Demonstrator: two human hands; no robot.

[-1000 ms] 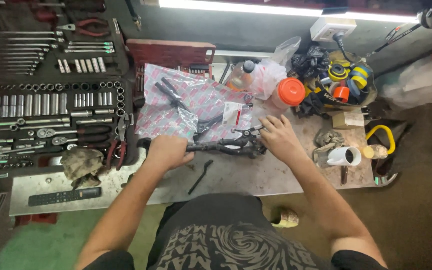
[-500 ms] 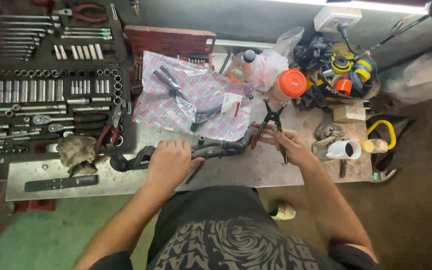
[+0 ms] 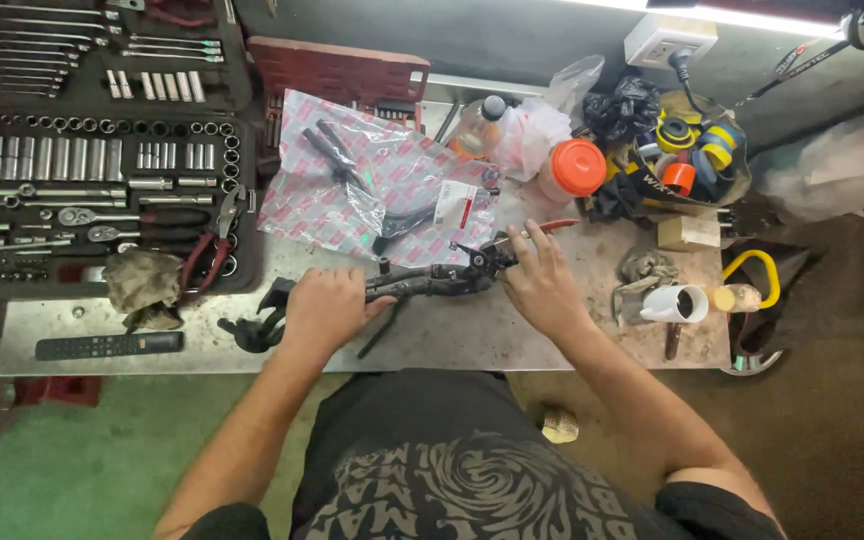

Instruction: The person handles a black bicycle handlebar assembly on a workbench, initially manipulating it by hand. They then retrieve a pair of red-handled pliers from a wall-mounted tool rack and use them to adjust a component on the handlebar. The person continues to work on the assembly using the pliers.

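1. Here the left hand (image 3: 327,308) lies palm-down on a long black greasy metal lever assembly (image 3: 422,284), its fingers (image 3: 364,303) curled over the part and clenched around the left stretch of it.
2. The lever assembly runs across the worn grey workbench top (image 3: 552,350), passing under the left fingers and reaching to the right fingers; its curved black end (image 3: 252,330) sticks out just past the left hand's knuckles.
3. The right hand (image 3: 544,285) rests at the other end, fingers (image 3: 520,245) spread and pressed against the pivot head there; whether they grip it or only touch it I cannot tell.
4. A thin red-handled tool (image 3: 552,226) lies just beyond the right fingertips, touching or nearly touching them.
5. Beyond both sets of fingers lies a clear plastic bag with pink print (image 3: 372,195) holding dark lever-shaped parts.
6. Beyond the right fingers stands a jar with an orange lid (image 3: 577,167).
7. Left of the left fingers sit a crumpled dirty rag (image 3: 142,285), red-handled pliers (image 3: 214,250), and a black tray of sockets and wrenches (image 3: 82,150).
8. Right of the right fingers lies a white tube-shaped cup (image 3: 674,304) on its side.
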